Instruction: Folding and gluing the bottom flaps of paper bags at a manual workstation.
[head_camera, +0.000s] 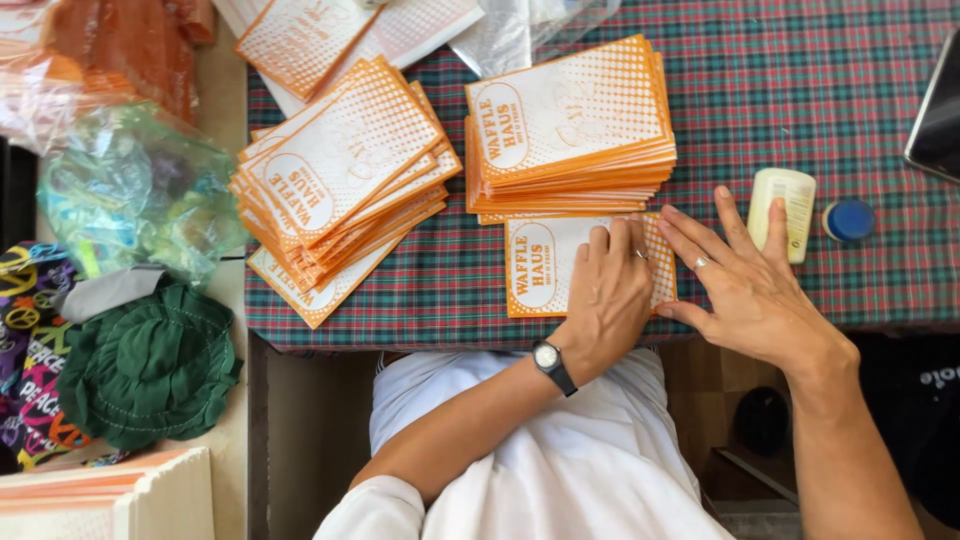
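We pressed our left hand (607, 290) flat on an orange-and-white paper bag (545, 265) at the desk's (800, 90) near edge. Our right hand (745, 285) lay open beside it, fingers spread, touching the bag's right edge, near a cream glue bottle (783, 205)

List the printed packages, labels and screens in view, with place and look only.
Single flat paper bag: under both hands, orange-and-white rectangle.
Neat bag stack: just behind it, same print.
Fanned bag stack: left of that, askew.
Glue bottle: by the right hand, cream, lying flat; blue cap beside.
Dark screen: right edge.
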